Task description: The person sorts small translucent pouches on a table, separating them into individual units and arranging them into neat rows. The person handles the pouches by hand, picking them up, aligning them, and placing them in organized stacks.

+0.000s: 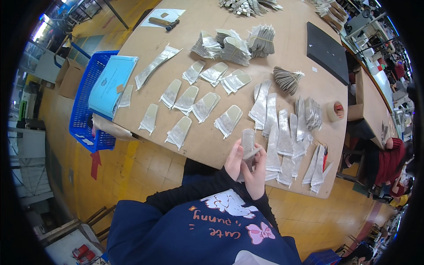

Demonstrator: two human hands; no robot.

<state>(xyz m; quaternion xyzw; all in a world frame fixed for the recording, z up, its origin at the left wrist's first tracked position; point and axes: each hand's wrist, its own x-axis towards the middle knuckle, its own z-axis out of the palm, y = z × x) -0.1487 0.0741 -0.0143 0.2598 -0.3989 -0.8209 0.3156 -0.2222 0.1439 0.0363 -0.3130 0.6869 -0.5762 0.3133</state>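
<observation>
At the table's near edge, my left hand (234, 160) and my right hand (255, 175) are closed on a grey tongue-shaped fabric piece (248, 138). Its rounded end points away from me, and a second flap stands tilted between my fingers. The lower part is hidden by my hands. Just right of them, long silvery grey strips (273, 145) lie overlapping. To the left, several short tongue-shaped pieces (228, 120) are spread out singly and in small overlapping sets, with pale yellowish rounded ends and frayed lower edges.
Banded stacks of grey pieces (235, 51) stand farther back. A hammer (164, 22) lies at the far left, a black board (326, 53) at the right. A blue basket (77, 106) with a light-blue folder (112, 84) adjoins the left edge. A round container (334, 111) sits near the right edge.
</observation>
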